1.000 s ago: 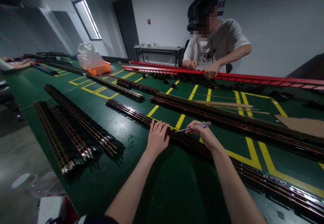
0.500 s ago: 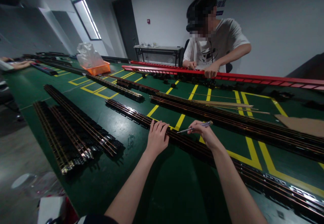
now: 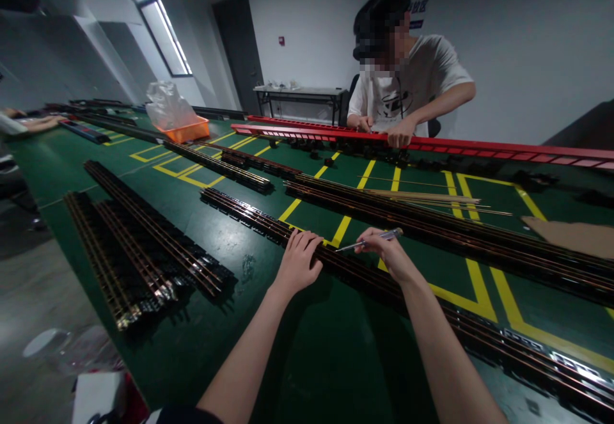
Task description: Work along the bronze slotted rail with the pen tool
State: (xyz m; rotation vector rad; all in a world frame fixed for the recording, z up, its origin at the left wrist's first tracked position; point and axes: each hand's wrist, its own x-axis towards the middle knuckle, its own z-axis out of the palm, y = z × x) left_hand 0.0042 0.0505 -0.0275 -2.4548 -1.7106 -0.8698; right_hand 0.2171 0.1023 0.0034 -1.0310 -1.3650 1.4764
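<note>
A long black strip with copper rails (image 3: 249, 216) runs across the green table (image 3: 330, 353) from the left middle to the lower right. My left hand (image 3: 297, 261) rests on this strip with the fingers curled over its rails. My right hand (image 3: 387, 251) is closed on a thin screwdriver (image 3: 371, 240) with a clear handle, its tip pointing left toward the strip just beside my left fingers.
More railed strips (image 3: 144, 245) lie at the left and behind (image 3: 432, 216). Thin rods (image 3: 426, 197) lie on the far strips. Across the table a person in a white shirt (image 3: 407, 85) holds a long red rail (image 3: 432, 144). An orange tray (image 3: 189, 130) holds a plastic bag.
My left hand has shifted slightly right along the strip. The screwdriver tip has tilted a little; the hands otherwise stay in place.
</note>
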